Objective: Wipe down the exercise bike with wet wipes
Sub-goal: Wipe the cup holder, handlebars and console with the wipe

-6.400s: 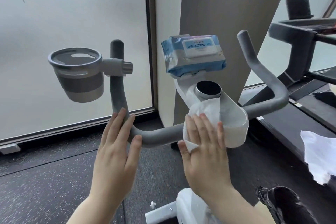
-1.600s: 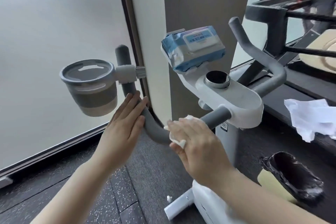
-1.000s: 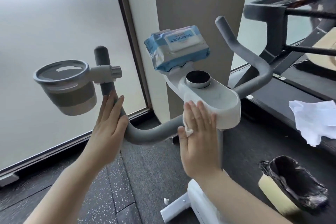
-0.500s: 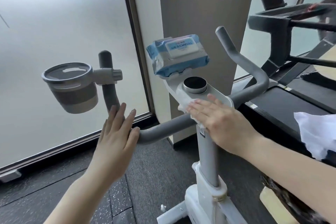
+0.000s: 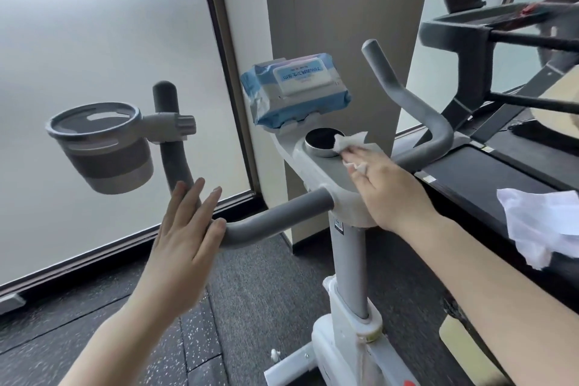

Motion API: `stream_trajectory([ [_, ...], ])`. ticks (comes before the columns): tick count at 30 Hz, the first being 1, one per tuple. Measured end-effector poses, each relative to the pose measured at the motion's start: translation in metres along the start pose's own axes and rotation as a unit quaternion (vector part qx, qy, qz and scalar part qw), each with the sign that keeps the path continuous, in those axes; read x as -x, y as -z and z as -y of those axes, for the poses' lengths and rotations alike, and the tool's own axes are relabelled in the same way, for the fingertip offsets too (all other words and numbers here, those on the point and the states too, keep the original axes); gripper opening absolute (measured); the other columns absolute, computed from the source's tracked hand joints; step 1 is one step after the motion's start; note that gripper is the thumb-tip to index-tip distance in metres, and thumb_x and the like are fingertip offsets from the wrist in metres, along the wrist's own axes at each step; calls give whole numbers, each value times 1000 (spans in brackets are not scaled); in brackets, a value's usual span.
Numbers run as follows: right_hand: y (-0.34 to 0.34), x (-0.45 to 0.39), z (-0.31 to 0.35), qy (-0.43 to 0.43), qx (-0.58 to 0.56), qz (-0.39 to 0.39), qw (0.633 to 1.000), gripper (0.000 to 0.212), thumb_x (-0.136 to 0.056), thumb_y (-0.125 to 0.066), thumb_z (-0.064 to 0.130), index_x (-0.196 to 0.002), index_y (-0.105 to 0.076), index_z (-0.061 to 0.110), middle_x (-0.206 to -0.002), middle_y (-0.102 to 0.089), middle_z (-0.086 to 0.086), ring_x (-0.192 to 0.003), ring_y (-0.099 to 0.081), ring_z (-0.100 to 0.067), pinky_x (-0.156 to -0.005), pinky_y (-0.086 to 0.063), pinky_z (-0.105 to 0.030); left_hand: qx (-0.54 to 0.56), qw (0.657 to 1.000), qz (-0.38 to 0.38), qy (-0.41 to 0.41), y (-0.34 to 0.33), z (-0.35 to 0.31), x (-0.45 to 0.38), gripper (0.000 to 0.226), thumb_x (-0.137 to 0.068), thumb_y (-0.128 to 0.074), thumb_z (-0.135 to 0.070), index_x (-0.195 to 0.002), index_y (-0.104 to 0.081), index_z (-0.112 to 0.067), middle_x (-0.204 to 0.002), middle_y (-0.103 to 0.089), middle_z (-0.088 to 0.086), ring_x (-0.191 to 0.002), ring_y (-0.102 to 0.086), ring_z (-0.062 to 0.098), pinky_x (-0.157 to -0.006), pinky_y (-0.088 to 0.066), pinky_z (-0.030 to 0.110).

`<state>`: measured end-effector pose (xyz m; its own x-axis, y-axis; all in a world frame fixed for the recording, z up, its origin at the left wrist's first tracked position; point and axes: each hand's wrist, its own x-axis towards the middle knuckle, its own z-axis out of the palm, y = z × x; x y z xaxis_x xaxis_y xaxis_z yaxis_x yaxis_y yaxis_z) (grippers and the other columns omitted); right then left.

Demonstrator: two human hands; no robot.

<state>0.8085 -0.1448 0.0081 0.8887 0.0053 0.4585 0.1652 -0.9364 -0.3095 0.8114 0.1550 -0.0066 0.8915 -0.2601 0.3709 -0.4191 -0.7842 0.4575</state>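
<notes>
Just now the right hand (image 5: 388,191) presses a wipe (image 5: 352,147) flat-fingered; a hard sweep could knock off the wipes pack (image 5: 294,94), while the left hand (image 5: 185,235) rests open against the handlebar (image 5: 269,222).

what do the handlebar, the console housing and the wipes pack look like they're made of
Handlebar: seems foam or rubber sleeve over a tube; matte grey, no glare, rounded end caps.
Console housing: looks like moulded plastic; smooth off-white, soft rounded edges, slight sheen.
Wipes pack: soft plastic film, glossy and crinkled at the sides, with a stiffer white flip lid on top.
</notes>
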Motion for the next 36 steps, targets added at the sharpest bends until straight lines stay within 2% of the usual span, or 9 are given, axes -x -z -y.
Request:
stream_trajectory([
  [2, -2, 3, 4, -45, -11, -34, 998, 40, -103, -35, 24, -139, -50, 17, -147, -45, 2, -138, -35, -10, -112, -16, -18, 16, 1000, 2, -10, 1, 3, 1, 67, -84, -17, -61, -146, -28, -38, -157, -9, -24, -141, 13, -13, -115, 2, 20],
  [5, -24, 34, 44, 10, 68, -72, 995, 42, -96, -42, 26, -133, -57, 11, -137, -56, -3, -130, -48, -22, -112, -26, -35, 77, 997, -19, -24, 3, 9, 2, 55, -89, -29, -56, -141, -35, -39, -154, -15, -28, -144, 4, -10, -117, -4, 23],
  [8, -49, 53, 86, 22, 17, -54, 998, 51, -97, -35, 32, -141, -48, 9, -143, -50, -4, -136, -41, -23, -116, -21, -42, 116, 992, -50, -29, -1, 13, 5, 46, -96, -36, -42, -141, -39, -33, -154, -21, -25, -145, -5, -7, -118, -8, 16],
  [13, -80, 40, 158, 127, 1, 12, 992, 55, -95, -40, 35, -143, -42, 9, -132, -55, -3, -123, -49, -23, -113, -20, -40, 165, 981, -99, -11, -6, 14, 7, 47, -97, -41, -26, -143, -43, -16, -154, -31, -11, -146, -20, 1, -117, -16, 15],
  [18, -58, 59, 98, 174, 35, 57, 982, 64, -100, -10, 55, -155, -11, 22, -161, -13, 8, -149, -8, -12, -117, -4, -45, 140, 988, -50, -41, 7, 25, 5, 47, -96, -43, -27, -143, -44, -19, -151, -32, -19, -145, -17, -3, -116, -14, 13],
  [22, -72, 64, 135, 127, -8, 37, 991, 68, -100, -2, 54, -155, -4, 15, -163, -2, 2, -149, 4, -18, -116, 0, -47, 138, 989, -23, -46, 12, 32, 3, 46, -97, -43, -27, -143, -45, -22, -154, -32, -15, -146, -13, -3, -115, -12, 11],
  [27, -83, 54, 160, 214, 15, 27, 976, 59, -103, -12, 43, -152, -23, 13, -160, -17, -1, -149, -10, -15, -118, -11, -39, 123, 992, -18, -26, 17, 40, 9, 50, -96, -38, -27, -145, -37, -35, -156, -19, -23, -145, -10, -7, -115, -10, 9],
  [32, -64, 53, 117, 182, -17, -22, 983, 49, -101, -30, 30, -147, -38, 16, -152, -39, 4, -142, -32, -13, -114, -25, -39, 118, 993, -9, -23, 26, 36, 8, 48, -97, -41, -32, -145, -39, -35, -154, -23, -25, -141, -16, -12, -112, -13, 6],
  [36, -88, 31, 166, 153, 28, -30, 987, 53, -91, -40, 24, -139, -48, 5, -136, -57, -10, -121, -58, -24, -105, -40, -38, 71, 996, -52, -9, 46, 28, 1, 44, -96, -41, -41, -138, -52, -31, -146, -43, -21, -137, -37, -2, -115, -28, 24],
])
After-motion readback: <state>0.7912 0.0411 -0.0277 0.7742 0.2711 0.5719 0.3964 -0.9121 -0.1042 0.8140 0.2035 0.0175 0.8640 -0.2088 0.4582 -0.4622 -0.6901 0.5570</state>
